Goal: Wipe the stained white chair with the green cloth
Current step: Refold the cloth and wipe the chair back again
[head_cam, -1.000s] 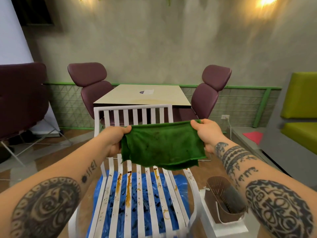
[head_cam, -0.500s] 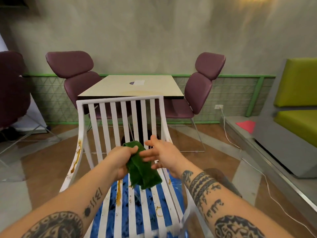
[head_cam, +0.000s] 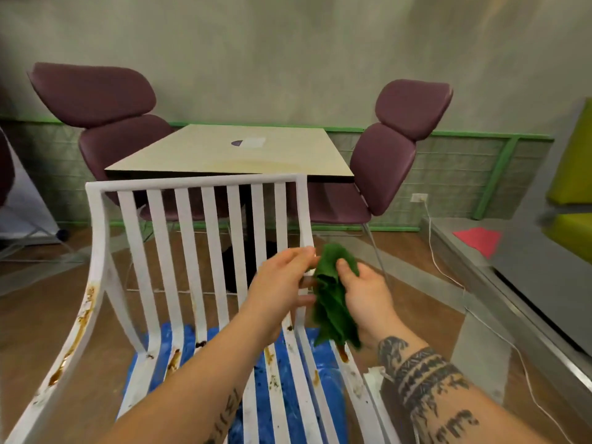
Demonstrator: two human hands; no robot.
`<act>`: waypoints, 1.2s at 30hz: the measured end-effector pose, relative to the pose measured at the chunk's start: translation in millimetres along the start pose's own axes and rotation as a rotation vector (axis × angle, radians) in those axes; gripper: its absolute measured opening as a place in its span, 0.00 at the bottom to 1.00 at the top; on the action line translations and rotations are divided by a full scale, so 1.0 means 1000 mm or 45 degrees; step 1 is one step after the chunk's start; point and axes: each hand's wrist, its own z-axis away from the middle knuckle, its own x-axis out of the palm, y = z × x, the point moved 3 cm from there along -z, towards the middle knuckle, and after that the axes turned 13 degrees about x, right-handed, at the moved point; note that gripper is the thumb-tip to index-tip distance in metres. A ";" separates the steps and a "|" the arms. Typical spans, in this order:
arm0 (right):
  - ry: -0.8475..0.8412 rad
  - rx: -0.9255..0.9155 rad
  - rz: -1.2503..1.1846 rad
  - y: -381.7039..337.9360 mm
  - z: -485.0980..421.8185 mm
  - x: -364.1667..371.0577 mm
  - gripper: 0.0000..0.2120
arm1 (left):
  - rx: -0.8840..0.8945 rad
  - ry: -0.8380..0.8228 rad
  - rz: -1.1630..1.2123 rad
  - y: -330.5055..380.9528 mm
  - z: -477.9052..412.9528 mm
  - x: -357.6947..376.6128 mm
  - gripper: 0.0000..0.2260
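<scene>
Head camera looks down over my two forearms at the white chair [head_cam: 205, 251], which fills the lower left and centre of the frame. Brown stains [head_cam: 84, 315] run along its armrest at the left and dot the seat slats along the bottom. The green cloth [head_cam: 333, 306] hangs bunched just right of centre, in front of the chair's right back post and above the right edge of the seat. My right hand [head_cam: 368, 299] grips it, with the thumb pressed on the front and the fingers [head_cam: 363, 272] curled round behind. My left hand [head_cam: 278, 283] reaches across from the left. Its fingers are fairly straight and apart, and their tips touch the cloth's left edge. A blue sheet [head_cam: 288, 366] lies under the seat. Behind the chair, in the upper centre, a tabletop [head_cam: 288, 155] stands between two maroon chairs [head_cam: 105, 123].
</scene>
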 end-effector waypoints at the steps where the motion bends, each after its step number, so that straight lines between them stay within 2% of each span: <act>1: 0.106 -0.045 0.097 -0.004 -0.019 -0.005 0.10 | 0.026 0.070 -0.049 -0.007 -0.011 -0.009 0.11; 4: 0.199 -0.147 0.344 -0.014 -0.073 -0.012 0.10 | -0.101 0.240 -0.053 -0.047 -0.038 -0.032 0.09; 6: 0.213 -0.238 0.556 -0.017 -0.103 -0.009 0.08 | -0.199 0.248 -0.059 -0.076 -0.050 -0.037 0.10; 8: 0.204 -0.335 0.748 -0.012 -0.127 0.001 0.15 | -0.241 0.245 -0.043 -0.100 -0.066 -0.035 0.11; 12: -0.029 -0.480 1.149 0.015 -0.163 0.027 0.17 | -0.322 0.211 0.057 -0.128 -0.108 -0.015 0.14; 14: -0.116 -0.505 1.284 0.024 -0.169 0.033 0.16 | -0.362 0.179 0.145 -0.131 -0.121 -0.005 0.09; 17: -0.058 -0.541 1.284 0.032 -0.178 0.031 0.16 | -0.377 0.171 0.191 -0.141 -0.131 0.001 0.07; 22: -0.044 -0.501 1.244 0.051 -0.174 0.014 0.16 | -0.276 0.191 0.028 -0.161 -0.132 0.004 0.08; 26: -0.165 -0.412 1.409 0.053 -0.158 -0.006 0.16 | -0.259 0.267 0.013 -0.166 -0.125 0.008 0.07; 28: -0.133 -0.352 1.504 0.044 -0.160 -0.015 0.14 | -0.254 0.313 0.064 -0.166 -0.126 0.008 0.05; 31: 0.031 -0.420 1.364 0.031 -0.165 -0.020 0.13 | -0.275 0.255 0.079 -0.166 -0.126 0.008 0.08; 33: -0.027 -0.483 1.268 0.034 -0.163 -0.012 0.15 | -0.269 0.220 0.060 -0.165 -0.127 0.008 0.08; 35: -0.124 -0.522 1.396 0.046 -0.158 0.001 0.18 | -0.303 0.218 0.098 -0.161 -0.123 0.007 0.06; 36: -0.129 -0.547 1.438 0.052 -0.156 0.005 0.18 | -0.330 0.237 0.158 -0.161 -0.122 0.006 0.09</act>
